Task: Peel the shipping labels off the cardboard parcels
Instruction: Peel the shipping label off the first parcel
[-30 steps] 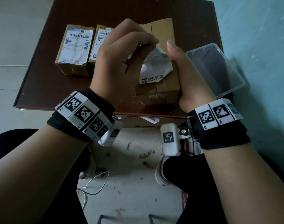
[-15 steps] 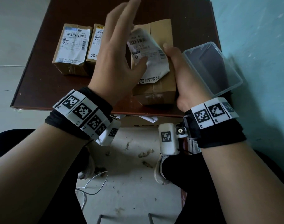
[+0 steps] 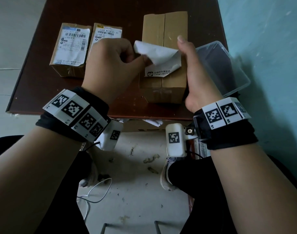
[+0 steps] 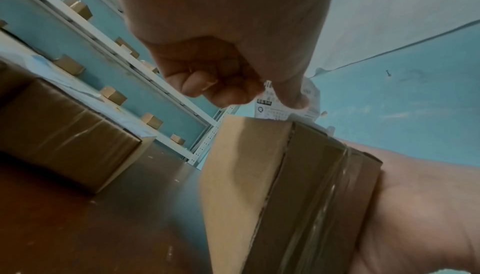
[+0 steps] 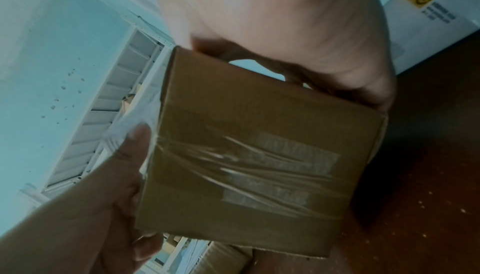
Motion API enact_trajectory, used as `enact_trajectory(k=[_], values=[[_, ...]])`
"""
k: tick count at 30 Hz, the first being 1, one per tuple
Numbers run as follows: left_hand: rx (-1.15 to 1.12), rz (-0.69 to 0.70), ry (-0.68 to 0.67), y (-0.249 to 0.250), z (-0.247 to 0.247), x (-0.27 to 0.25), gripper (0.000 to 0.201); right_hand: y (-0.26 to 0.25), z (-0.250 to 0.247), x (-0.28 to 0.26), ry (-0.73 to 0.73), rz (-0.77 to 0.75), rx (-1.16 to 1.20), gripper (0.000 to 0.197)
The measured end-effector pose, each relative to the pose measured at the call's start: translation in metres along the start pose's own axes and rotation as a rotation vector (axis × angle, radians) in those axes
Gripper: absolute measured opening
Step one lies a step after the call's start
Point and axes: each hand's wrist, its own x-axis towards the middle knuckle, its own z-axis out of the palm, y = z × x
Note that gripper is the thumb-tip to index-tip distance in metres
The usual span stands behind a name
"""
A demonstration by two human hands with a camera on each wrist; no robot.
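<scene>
left fingers (image 3: 135, 56): curled, pinching the label (image 3: 158, 53) edge again; half a second ago the left hand (image 3: 110, 65) was spread flat above it.
right hand (image 3: 193, 73): thumb up, fingers wrapped round the box (image 3: 163, 81) right side, bracing it mid-frame on the worktop (image 3: 42, 81).
label: folded back, white underside up; only the lower printed strip is stuck.
meaning: regrip done, one more pull probably frees it.
remaining: two boxes (image 3: 70, 49) upper left, both labelled.

left hand (image 3: 110, 59) reclosed on label (image 3: 158, 55), top peeled farther down parcel (image 3: 164, 48)
</scene>
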Motion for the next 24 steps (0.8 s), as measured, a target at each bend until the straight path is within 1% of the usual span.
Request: enact_trajectory(k=[1, 2, 3, 5, 6, 7, 8, 10, 11, 12, 14, 18, 21, 24], values=[[-0.019, -0.01, -0.008, 0.0, 0.001, -0.001, 0.049, 0.0, -0.001, -0.001, -0.017, -0.005, 0.003, 0.069], [-0.043, -0.01, -0.026, 0.001, 0.003, -0.001, 0.051, 0.0, -0.002, -0.002, -0.036, -0.015, 0.006, 0.064], [-0.064, 0.001, -0.045, 0.002, 0.004, -0.002, 0.046, 0.001, -0.003, 0.0, -0.046, -0.019, 0.012, 0.063], [-0.06, 0.041, -0.087, 0.004, 0.004, -0.002, 0.031, 0.001, -0.001, 0.0, -0.047, -0.02, 0.016, 0.07], [-0.037, 0.071, -0.116, 0.005, 0.003, -0.001, 0.029, 0.002, -0.001, 0.002, -0.043, -0.023, 0.013, 0.075], [-0.016, 0.109, -0.151, 0.004, 0.002, 0.0, 0.033, 0.001, 0.0, 0.001, -0.039, -0.027, 0.011, 0.08], [-0.009, 0.146, -0.188, 0.002, 0.001, 0.0, 0.04, 0.001, 0.001, 0.0, -0.03, -0.034, 0.012, 0.08], [-0.025, 0.192, -0.247, 0.0, -0.002, 0.001, 0.053, 0.0, -0.002, -0.001, -0.011, -0.04, 0.016, 0.069], [-0.031, 0.2, -0.263, -0.001, -0.003, 0.001, 0.055, -0.001, -0.003, -0.002, -0.01, -0.034, 0.029, 0.063], [-0.029, 0.206, -0.268, -0.002, -0.004, 0.001, 0.052, -0.002, -0.004, -0.002, -0.001, -0.027, 0.043, 0.06], [-0.015, 0.222, -0.248, -0.002, -0.003, 0.002, 0.042, -0.002, -0.004, -0.003, 0.022, -0.013, 0.055, 0.056], [-0.014, 0.28, -0.18, -0.001, 0.001, 0.002, 0.022, -0.004, -0.001, -0.005, -0.01, -0.009, 0.054, 0.05], [-0.005, 0.312, -0.127, -0.002, 0.005, 0.002, 0.018, -0.004, -0.001, -0.005, 0.002, -0.006, 0.056, 0.05], [-0.024, 0.312, -0.095, -0.003, 0.007, 0.002, 0.018, -0.003, 0.001, -0.004, 0.013, -0.024, 0.05, 0.052]])
